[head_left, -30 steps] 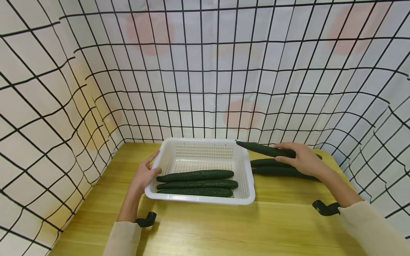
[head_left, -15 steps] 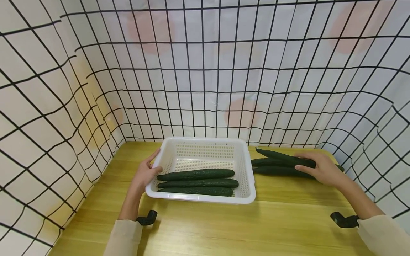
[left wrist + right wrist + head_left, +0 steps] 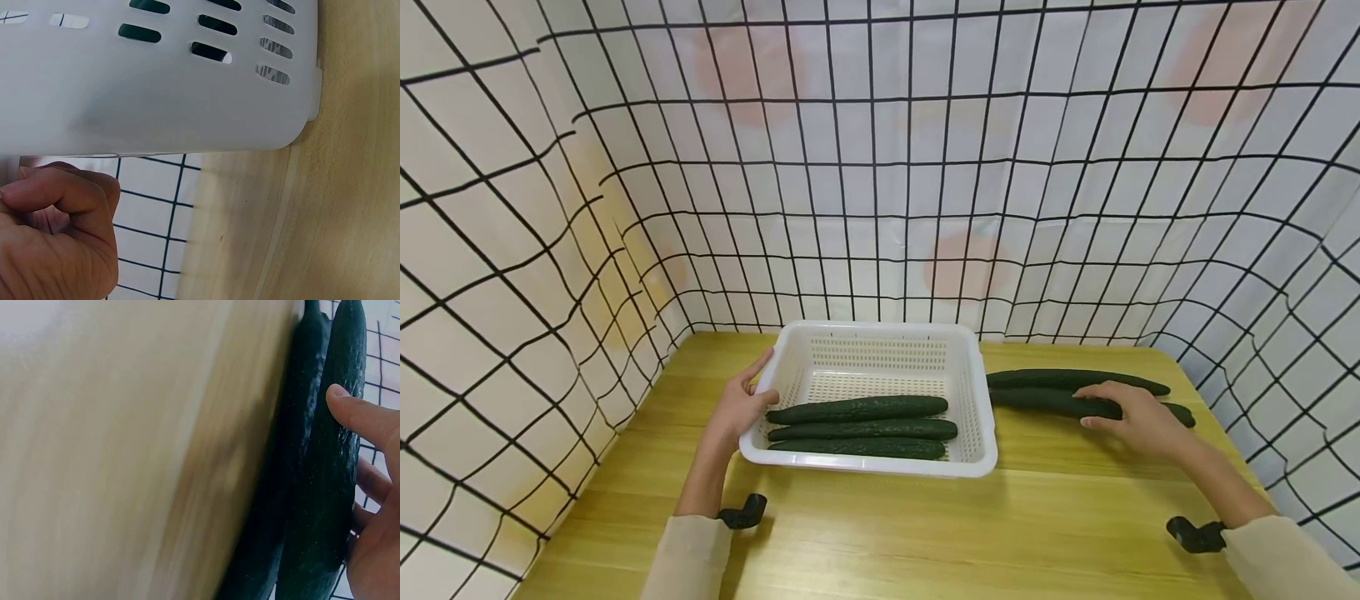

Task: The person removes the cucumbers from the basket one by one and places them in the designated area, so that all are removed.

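Observation:
A white plastic basket with slotted walls stands mid-table, three dark green cucumbers lying side by side along its near half. My left hand grips the basket's left end, thumb over the rim. From the left wrist view, that hand shows bent fingers beside the basket wall. To the basket's right, my right hand holds a cucumber low over the table, with another cucumber behind it. The right wrist view has the thumb across the held cucumber, fingers on its far side.
Black wire grid panels over a pale, spotted cloth close off the back and both sides. The wooden tabletop reaches toward me. Each wrist carries a small black device; the right one is near the sleeve.
My right hand has carried its cucumber rightward from the basket's rim, then down to the cucumbers on the right. The left hand, the basket and the cucumbers inside have stayed put.

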### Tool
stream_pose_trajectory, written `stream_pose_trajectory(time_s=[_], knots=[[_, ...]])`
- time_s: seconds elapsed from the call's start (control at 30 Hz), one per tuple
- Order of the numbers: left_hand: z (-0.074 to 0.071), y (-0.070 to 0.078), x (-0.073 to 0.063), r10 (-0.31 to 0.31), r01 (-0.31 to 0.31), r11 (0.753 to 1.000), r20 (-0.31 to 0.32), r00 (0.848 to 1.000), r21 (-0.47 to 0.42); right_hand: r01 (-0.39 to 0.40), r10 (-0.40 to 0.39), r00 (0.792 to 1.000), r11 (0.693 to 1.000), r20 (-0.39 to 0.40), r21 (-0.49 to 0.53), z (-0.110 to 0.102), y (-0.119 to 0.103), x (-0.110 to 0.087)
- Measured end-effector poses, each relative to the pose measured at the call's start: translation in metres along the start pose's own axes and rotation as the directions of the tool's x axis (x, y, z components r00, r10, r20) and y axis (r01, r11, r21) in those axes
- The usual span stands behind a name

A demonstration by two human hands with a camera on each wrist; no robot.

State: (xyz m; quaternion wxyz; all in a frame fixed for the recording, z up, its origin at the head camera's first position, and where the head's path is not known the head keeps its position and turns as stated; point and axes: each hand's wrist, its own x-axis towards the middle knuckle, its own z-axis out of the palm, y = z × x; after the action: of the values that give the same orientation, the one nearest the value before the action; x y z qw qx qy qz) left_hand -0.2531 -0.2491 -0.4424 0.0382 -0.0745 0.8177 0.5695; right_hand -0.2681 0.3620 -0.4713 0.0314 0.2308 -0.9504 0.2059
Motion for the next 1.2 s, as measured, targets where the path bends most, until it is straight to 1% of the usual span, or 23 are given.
stream_pose_trajectory(time_s=[0.13,0.3,0.37,0.43,0.6,0.7,0.77,1.0,1.1,1.2], knots=[[0.0,-0.015,0.01,0.003,-0.003,1.0,-0.013,1.0,0.013,0.009,-0.009,1.0,1.0,0.015,0.008,0.007,0.0,0.001],[0.0,0.003,-0.002,0.0,0.0,1.0,0.001,1.0,0.002,0.019,-0.018,1.0,1.0,0.018,-0.015,0.013,0.0,0.001],[0.001,0.006,-0.004,0.0,0.0,1.0,0.005,1.0,-0.003,0.019,-0.018,1.0,0.999,0.018,-0.029,0.015,0.0,0.001],[0.0,0.004,-0.002,-0.002,0.002,1.0,0.006,1.0,-0.004,0.019,-0.018,1.0,0.999,0.02,-0.043,0.016,0.001,0.0],[0.0,-0.013,0.01,0.002,-0.002,1.0,-0.006,1.0,-0.001,0.009,-0.007,1.0,0.997,0.024,-0.078,0.019,0.004,0.0],[0.0,-0.019,0.013,0.008,-0.008,1.0,-0.017,1.0,0.0,0.002,0.0,1.0,0.996,0.028,-0.094,0.021,0.004,0.0],[0.0,-0.02,0.013,0.011,-0.011,1.0,-0.018,1.0,0.005,0.002,0.0,1.0,0.995,0.026,-0.102,0.022,0.004,0.0],[0.0,-0.016,0.009,0.026,-0.026,1.0,-0.009,1.0,-0.006,-0.012,0.012,1.0,0.994,0.002,-0.105,0.023,0.0,-0.002],[0.0,-0.016,0.008,0.029,-0.029,1.0,-0.012,1.0,-0.008,-0.017,0.016,1.0,0.996,-0.005,-0.091,0.023,-0.001,-0.002],[0.0,-0.016,0.007,0.027,-0.027,1.0,-0.019,0.999,-0.007,-0.028,0.026,0.999,0.997,-0.029,-0.078,0.022,-0.002,-0.001]])
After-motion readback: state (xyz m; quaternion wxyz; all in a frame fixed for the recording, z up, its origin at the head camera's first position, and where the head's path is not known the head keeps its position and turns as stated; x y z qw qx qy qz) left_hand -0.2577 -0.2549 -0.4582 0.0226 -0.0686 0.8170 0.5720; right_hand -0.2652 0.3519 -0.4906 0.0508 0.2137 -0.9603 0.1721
